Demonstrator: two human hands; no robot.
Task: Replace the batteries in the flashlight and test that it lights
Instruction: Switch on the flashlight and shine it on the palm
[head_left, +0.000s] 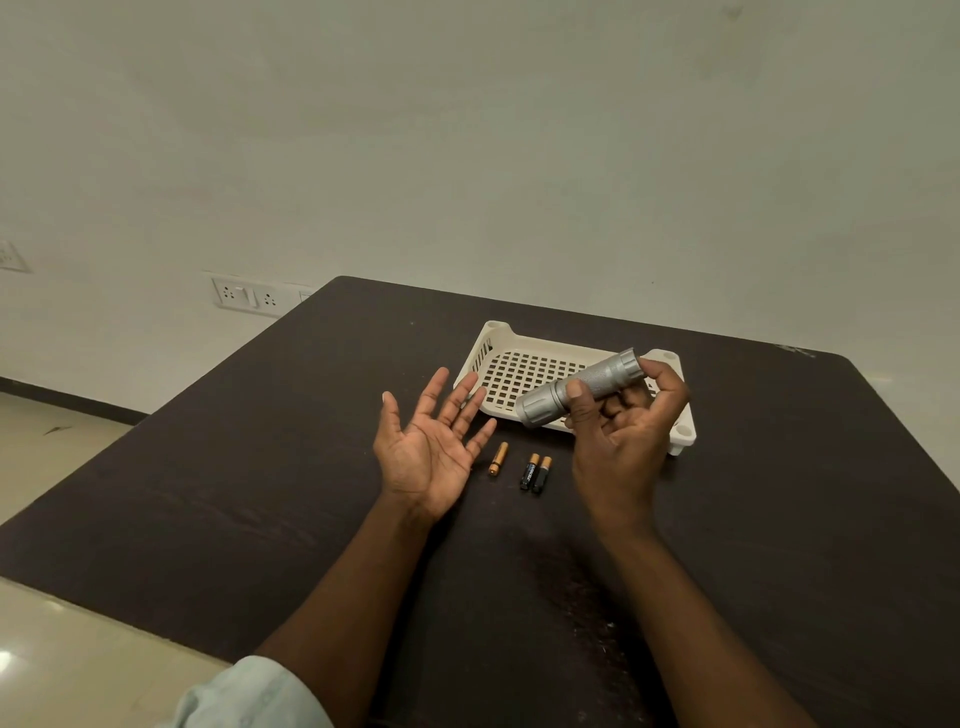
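1. Silver metal flashlight held above the near edge of the basket, lying nearly level, wide head toward 8 o'clock, tail cap toward 2 o'clock.
2. Right hand curled round the flashlight's barrel: thumb pressed on the near side, fingers wrapped behind and round the tail end; a firm hold, raised clear of the table.
3. Left hand spread wide, palm up, fingers straight and fanned toward 1 o'clock, holding nothing; hovering just at 9 o'clock of the flashlight's head, apart from it.
4. Gold battery lying alone on the table, at 6 o'clock of the basket's left corner, just beside the left hand's little finger.
5. Two black-and-copper batteries lying side by side, touching, copper ends toward 12 o'clock; at 3 o'clock of the gold battery, set a little apart from it, and at 9 o'clock of the right wrist.
6. Cream plastic basket, shallow, with a slotted floor; resting on the table at 12 o'clock of the batteries, partly hidden by the right hand and flashlight.
7. Dark brown table under everything; pale wall behind, with a white socket plate at 10 o'clock of the basket.
8. Light blue sleeve rolled up on the left arm, at the bottom edge.
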